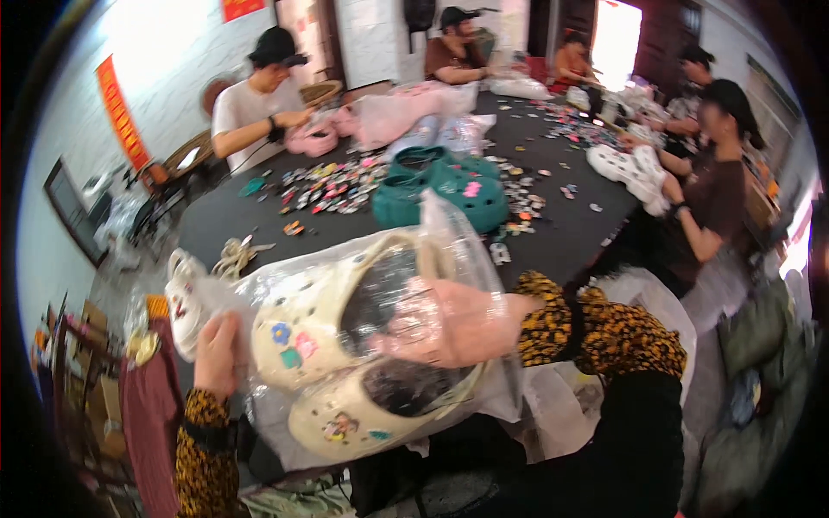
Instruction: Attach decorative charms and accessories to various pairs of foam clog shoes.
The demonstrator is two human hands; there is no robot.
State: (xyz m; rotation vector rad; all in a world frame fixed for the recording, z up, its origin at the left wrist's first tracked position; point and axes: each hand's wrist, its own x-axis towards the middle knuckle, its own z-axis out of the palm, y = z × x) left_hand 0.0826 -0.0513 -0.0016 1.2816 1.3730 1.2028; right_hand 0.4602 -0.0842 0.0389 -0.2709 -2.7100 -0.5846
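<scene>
A clear plastic bag (494, 380) lies in front of me around a pair of cream clogs. The farther clog (285, 315) carries blue, pink and green charms on its toe; the nearer clog (311, 423) has a small figure charm and a green one. My left hand (218, 352) pinches the bag's left side, thumb upward. Under the film, my right hand (440, 324) reaches in from the right across the farther clog's opening, its fingers closed at that clog's inner edge. Glare partly hides those fingertips. A white clog (186, 302) sits just beyond my left hand.
Teal clogs (440, 190) stand ahead on the dark table (561, 237), with scattered shoe charms (337, 186) around them. Pink clogs (313, 136) and bagged shoes lie farther back. Several people work around the table; one at right handles white clogs (630, 173). White plastic (561, 406) lies beneath my right forearm.
</scene>
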